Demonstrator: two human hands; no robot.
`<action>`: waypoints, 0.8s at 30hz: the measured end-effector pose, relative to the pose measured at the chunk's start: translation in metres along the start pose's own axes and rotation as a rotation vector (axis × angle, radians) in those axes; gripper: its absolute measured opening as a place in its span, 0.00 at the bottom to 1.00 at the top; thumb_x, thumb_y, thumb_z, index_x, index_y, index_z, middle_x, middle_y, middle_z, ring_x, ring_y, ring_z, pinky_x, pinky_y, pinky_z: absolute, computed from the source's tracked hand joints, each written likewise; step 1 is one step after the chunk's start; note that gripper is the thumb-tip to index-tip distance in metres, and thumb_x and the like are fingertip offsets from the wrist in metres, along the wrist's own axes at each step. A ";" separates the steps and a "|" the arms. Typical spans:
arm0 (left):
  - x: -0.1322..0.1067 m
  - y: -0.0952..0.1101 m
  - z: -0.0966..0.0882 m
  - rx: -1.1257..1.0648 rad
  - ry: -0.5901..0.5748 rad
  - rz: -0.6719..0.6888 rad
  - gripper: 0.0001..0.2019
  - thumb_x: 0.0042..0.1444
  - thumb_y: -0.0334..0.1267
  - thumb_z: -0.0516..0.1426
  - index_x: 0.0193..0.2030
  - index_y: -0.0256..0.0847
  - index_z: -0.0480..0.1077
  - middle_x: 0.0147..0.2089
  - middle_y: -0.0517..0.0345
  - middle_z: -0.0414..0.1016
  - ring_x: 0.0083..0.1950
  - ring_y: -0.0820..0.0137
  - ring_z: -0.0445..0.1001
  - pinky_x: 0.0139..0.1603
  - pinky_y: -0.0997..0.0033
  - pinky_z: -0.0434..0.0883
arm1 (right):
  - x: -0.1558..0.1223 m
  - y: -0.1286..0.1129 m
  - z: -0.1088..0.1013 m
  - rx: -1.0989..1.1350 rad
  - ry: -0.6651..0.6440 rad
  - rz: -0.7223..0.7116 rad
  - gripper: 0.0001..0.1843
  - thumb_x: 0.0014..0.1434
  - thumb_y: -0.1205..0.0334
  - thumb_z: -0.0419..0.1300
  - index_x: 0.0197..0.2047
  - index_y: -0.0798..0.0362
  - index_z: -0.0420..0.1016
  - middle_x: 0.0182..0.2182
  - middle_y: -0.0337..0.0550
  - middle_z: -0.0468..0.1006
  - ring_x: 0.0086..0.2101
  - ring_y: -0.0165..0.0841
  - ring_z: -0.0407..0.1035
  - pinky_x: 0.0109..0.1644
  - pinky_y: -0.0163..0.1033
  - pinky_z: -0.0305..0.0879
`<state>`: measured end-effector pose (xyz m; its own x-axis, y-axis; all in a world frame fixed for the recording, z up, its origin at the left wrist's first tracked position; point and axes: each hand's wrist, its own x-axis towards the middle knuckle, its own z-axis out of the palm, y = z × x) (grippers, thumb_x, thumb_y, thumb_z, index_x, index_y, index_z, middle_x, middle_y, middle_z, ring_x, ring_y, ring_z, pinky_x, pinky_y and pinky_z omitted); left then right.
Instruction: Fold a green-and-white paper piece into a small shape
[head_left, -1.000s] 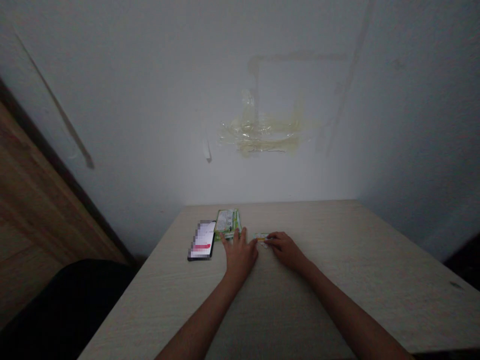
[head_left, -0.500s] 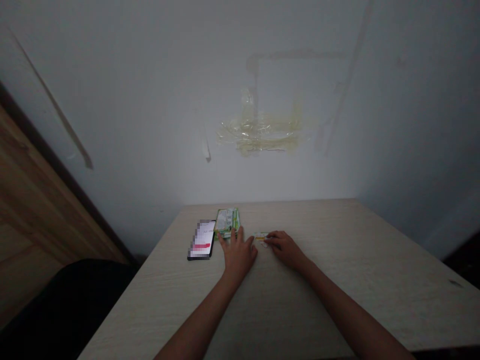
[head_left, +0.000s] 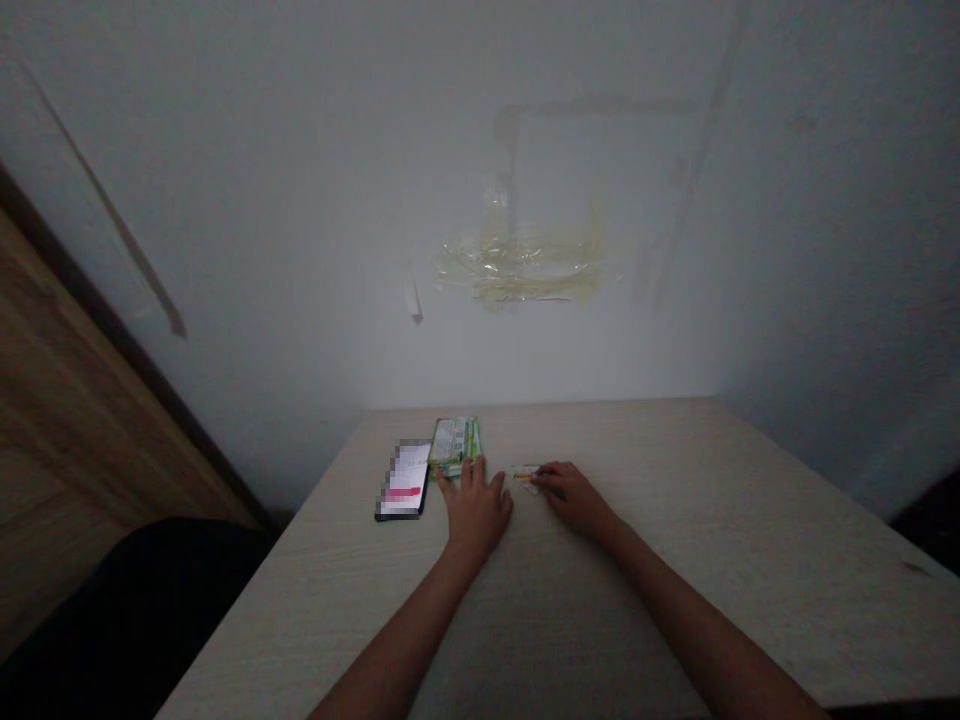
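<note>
My left hand (head_left: pixel 476 508) lies on the table with its fingers spread, the fingertips at the near edge of a green-and-white printed packet (head_left: pixel 455 440). Closed in a pinch, my right hand (head_left: pixel 574 500) holds the right end of a small printed piece (head_left: pixel 523 472) in white, green and yellow. It looks like a scrap of wrapper, but its kind is too small to make out. A narrow gap separates this piece from my left thumb. Left of the packet is a phone (head_left: pixel 405 480) with a lit, partly blurred screen, close against the packet's edge.
The pale wood-grain table (head_left: pixel 675 560) meets a grey wall (head_left: pixel 300 250) at its far edge. Clear, yellowed tape (head_left: pixel 525 270) is stuck to the wall. At the left are a wooden panel (head_left: pixel 90 430) and a dark, rounded object (head_left: pixel 150 600).
The small printed piece and my left thumb are slightly farther apart. My left fingers have drawn back a little from the packet. My right hand keeps its pinch almost in place.
</note>
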<state>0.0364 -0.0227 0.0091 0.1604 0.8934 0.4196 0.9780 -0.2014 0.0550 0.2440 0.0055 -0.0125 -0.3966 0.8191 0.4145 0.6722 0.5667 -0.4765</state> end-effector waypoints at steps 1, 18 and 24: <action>0.000 -0.001 0.002 -0.001 0.002 0.003 0.18 0.59 0.47 0.53 0.54 0.52 0.72 0.65 0.47 0.63 0.68 0.49 0.54 0.64 0.26 0.31 | 0.000 0.000 0.000 0.005 0.001 -0.001 0.18 0.60 0.68 0.56 0.52 0.48 0.77 0.49 0.47 0.76 0.50 0.38 0.66 0.57 0.46 0.62; 0.006 -0.008 0.010 -0.092 0.009 0.004 0.11 0.60 0.46 0.54 0.45 0.52 0.75 0.62 0.51 0.66 0.66 0.55 0.57 0.64 0.27 0.38 | 0.000 0.003 -0.001 0.039 -0.018 -0.103 0.21 0.57 0.70 0.56 0.50 0.41 0.77 0.49 0.40 0.78 0.49 0.36 0.70 0.57 0.47 0.62; 0.012 -0.006 0.009 -0.115 -0.002 -0.029 0.09 0.59 0.45 0.56 0.40 0.51 0.76 0.61 0.52 0.67 0.65 0.55 0.58 0.64 0.27 0.38 | 0.000 0.004 0.000 0.033 -0.019 -0.118 0.19 0.58 0.68 0.57 0.50 0.40 0.78 0.49 0.41 0.78 0.49 0.36 0.70 0.57 0.48 0.62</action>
<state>0.0333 -0.0072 0.0051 0.1329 0.9002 0.4148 0.9603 -0.2205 0.1709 0.2464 0.0077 -0.0147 -0.4835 0.7481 0.4546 0.5995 0.6614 -0.4508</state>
